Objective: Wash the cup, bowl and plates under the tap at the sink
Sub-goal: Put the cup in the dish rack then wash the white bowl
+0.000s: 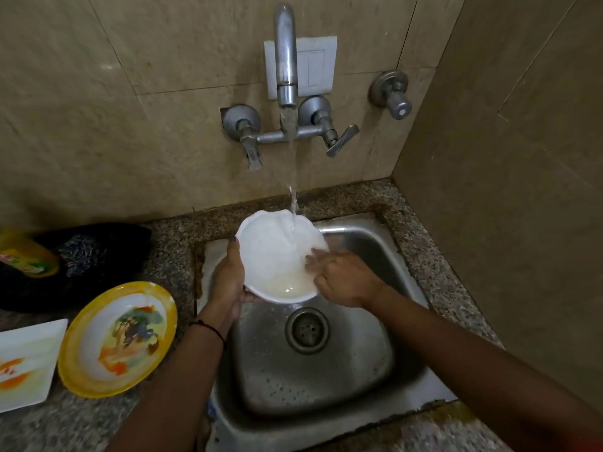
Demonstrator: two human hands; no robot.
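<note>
Head view: bowl above sink, left hand at rim

Home kitchen: steel sink in granite counter, wall tap, tiled walls.

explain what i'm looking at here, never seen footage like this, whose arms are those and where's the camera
There is no machine here: a person is washing dishes with bare hands. The single picture comes from a wide-angle camera worn on the person's head and looking down, so both arms reach in from the bottom edge. The left hand holds a white bowl by its left rim over the steel sink. Water runs from the tap into the bowl, and the right hand rubs inside it; its fingers are blurred. On the counter to the left lie a yellow plate and a white plate, not yet under the tap. Behind them sit a scrubber and a bottle.
</note>
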